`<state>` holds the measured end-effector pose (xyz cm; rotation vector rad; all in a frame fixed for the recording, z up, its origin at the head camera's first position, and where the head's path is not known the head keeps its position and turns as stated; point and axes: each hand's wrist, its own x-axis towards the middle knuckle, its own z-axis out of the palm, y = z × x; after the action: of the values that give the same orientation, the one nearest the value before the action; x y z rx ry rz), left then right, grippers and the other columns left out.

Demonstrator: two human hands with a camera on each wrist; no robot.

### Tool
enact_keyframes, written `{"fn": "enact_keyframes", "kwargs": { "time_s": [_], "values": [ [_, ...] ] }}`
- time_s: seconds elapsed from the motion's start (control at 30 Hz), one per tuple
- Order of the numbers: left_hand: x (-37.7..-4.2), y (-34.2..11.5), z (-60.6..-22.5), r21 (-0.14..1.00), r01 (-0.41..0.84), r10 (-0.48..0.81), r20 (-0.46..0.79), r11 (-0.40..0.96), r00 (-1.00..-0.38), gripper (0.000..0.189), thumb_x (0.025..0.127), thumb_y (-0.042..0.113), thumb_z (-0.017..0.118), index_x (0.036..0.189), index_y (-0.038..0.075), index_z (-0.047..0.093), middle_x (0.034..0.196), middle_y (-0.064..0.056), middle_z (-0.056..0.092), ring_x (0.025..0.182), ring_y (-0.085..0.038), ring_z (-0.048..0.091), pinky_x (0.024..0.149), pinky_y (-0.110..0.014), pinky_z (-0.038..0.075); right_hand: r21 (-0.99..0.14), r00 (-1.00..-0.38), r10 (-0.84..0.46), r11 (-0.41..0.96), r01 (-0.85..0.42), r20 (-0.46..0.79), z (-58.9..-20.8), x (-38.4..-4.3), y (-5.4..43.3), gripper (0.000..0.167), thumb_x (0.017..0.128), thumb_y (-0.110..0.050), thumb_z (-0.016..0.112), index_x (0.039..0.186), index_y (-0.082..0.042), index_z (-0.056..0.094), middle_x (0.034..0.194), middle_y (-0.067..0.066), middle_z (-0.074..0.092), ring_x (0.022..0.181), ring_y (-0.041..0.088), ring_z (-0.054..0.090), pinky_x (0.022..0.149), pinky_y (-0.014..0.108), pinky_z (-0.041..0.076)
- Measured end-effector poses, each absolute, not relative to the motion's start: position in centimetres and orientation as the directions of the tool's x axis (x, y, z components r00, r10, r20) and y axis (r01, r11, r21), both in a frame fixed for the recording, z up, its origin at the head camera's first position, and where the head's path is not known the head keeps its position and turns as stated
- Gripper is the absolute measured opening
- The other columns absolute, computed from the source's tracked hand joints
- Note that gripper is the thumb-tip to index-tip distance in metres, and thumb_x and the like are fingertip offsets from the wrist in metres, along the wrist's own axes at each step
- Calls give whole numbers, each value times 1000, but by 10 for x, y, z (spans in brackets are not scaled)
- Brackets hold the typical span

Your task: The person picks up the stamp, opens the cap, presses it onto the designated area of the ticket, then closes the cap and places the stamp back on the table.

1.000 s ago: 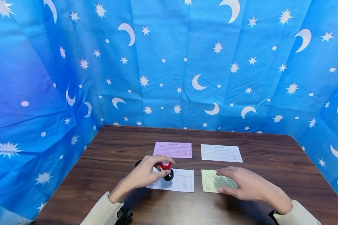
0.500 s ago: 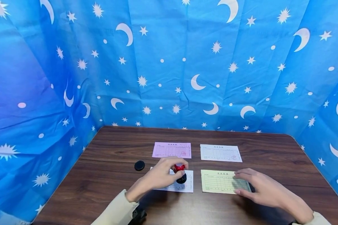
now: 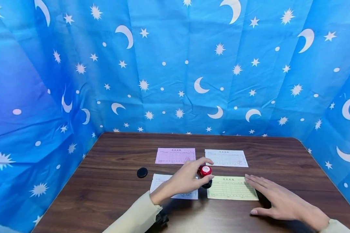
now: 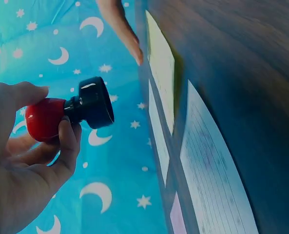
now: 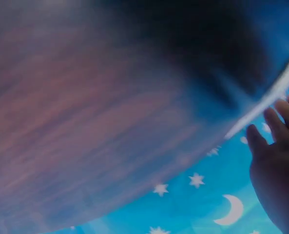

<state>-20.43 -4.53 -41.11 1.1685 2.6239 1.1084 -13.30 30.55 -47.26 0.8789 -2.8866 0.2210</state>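
Note:
My left hand (image 3: 182, 179) grips the red knob of a hand stamp (image 3: 205, 171) between thumb and fingers. In the left wrist view the stamp's black base (image 4: 96, 103) is in the air, apart from the papers. From the head view it hangs over the left edge of a yellow printed slip (image 3: 230, 192). A white slip (image 3: 158, 185) lies partly hidden under my left forearm and hand. My right hand (image 3: 283, 199) lies with straight fingers at the yellow slip's right edge, fingertips over its upper right corner; contact is unclear.
Farther back lie a pink slip (image 3: 175, 156) and another white slip (image 3: 226, 158), both with faint red marks at lower right. A round black cap (image 3: 142, 172) sits left of the papers. Blue curtain (image 3: 169, 74) with moons and stars surrounds the dark wooden table (image 3: 105, 194).
My left hand has carried the stamp rightward from over the near white slip to the yellow slip's left edge. My right hand has slid right, uncovering most of the yellow slip.

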Motion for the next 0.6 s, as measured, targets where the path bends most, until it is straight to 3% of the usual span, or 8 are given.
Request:
{"fn": "enact_keyframes", "kwargs": {
  "time_s": [0.13,0.2,0.4,0.5,0.6],
  "values": [
    [-204,-32,-410,646,571,627,178,507,-758,35,96,34,78,124,15,69,93,8,75,73,6,60,88,-23,46,-69,-813,-564,814,-577,146,-482,-136,313,91,93,-75,61,164,-24,37,166,0,46,145,26,54,106,48,55],
    [-205,-25,-410,658,562,623,176,502,-762,32,94,34,80,119,16,72,93,8,75,75,7,61,87,-21,48,-63,-813,-564,814,-577,146,-486,-137,316,91,93,-75,61,165,-26,35,168,-3,44,148,23,51,111,39,51],
    [-209,-7,-415,726,534,645,163,434,-746,34,91,27,84,120,12,74,99,2,77,78,6,63,71,-12,55,-36,-804,-573,810,-585,157,-492,-137,322,89,93,-74,61,165,-30,34,168,-7,42,155,5,37,115,25,43],
    [-211,1,-417,765,492,640,138,416,-756,38,90,26,85,122,10,73,100,1,78,76,5,63,68,-13,55,-40,-782,-599,789,-613,173,-492,-138,323,87,94,-71,61,164,-26,37,167,-3,44,159,-4,23,122,9,24],
    [-212,10,-421,793,461,635,125,398,-762,38,88,25,87,120,9,74,99,2,78,74,6,63,68,-13,55,-80,-776,-605,777,-624,178,-493,-138,323,86,95,-69,62,164,-24,38,167,-1,45,158,-12,9,115,-4,-2]
  ]
}}
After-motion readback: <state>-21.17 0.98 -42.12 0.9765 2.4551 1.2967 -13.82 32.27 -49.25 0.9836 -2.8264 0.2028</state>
